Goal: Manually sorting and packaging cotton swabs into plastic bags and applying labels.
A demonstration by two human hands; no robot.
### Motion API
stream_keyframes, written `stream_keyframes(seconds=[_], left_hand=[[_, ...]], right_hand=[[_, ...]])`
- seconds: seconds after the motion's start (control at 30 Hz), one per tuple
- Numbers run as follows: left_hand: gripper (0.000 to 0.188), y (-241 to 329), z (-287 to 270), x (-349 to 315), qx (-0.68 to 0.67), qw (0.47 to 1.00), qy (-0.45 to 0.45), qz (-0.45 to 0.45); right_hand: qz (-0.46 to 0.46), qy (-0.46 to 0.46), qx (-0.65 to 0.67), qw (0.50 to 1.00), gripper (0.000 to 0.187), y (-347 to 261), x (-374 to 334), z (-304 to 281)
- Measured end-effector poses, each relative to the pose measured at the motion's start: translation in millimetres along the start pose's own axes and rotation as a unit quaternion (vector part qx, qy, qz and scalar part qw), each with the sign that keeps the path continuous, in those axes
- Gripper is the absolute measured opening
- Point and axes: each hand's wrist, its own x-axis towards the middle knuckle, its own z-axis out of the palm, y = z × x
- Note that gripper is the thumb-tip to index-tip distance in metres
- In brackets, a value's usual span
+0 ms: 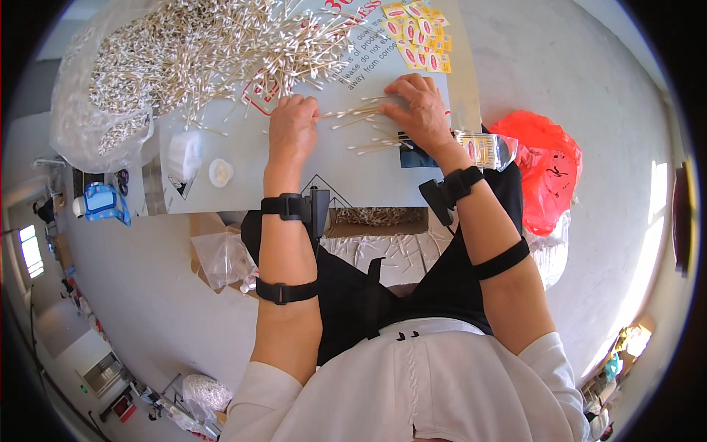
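My left hand rests on the grey tabletop with its fingers curled down and closed. Anything inside them is hidden. Across from it, my right hand curves its thumb and fingers round a few cotton swabs, whose white tips point left toward my left hand. Below that hand, more loose swabs lie beside a small dark blue card. By my right wrist is a clear pack filled with swabs, bearing a yellow label. A large heap of swabs spreads over the far left.
Yellow-and-white paper labels lie at the far right of the table. A clear plastic bag surrounds part of the heap. Near the left edge are a white tub and a round lid. A red bag hangs at right.
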Motion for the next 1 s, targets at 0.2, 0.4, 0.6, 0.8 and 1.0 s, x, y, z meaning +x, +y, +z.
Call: stream_keyframes(seconds=[0.2, 0.4, 0.6, 0.8, 1.0], left_hand=[[0.006, -5, 11, 14, 0.059, 0.997, -0.008, -0.057], [0.006, 33, 27, 33, -0.012, 0.999, 0.007, 0.035], [0.026, 86, 35, -10, -0.049, 0.998, -0.011, 0.040], [0.080, 103, 48, -56, 0.001, 0.998, -0.055, 0.035], [0.085, 103, 45, -27, 0.042, 0.997, -0.044, 0.040]], right_hand=[[-0.015, -0.070, -0.015, 0.997, 0.009, -2, -6, -5], [-0.013, -0.084, 0.004, 0.996, 0.009, -5, -11, -7], [0.109, 0.017, 0.164, 0.980, 0.021, -3, -37, -22], [0.188, 0.104, 0.257, 0.942, 0.026, -28, -68, -23], [0.160, 0.118, 0.207, 0.958, 0.030, -31, -64, -17]])
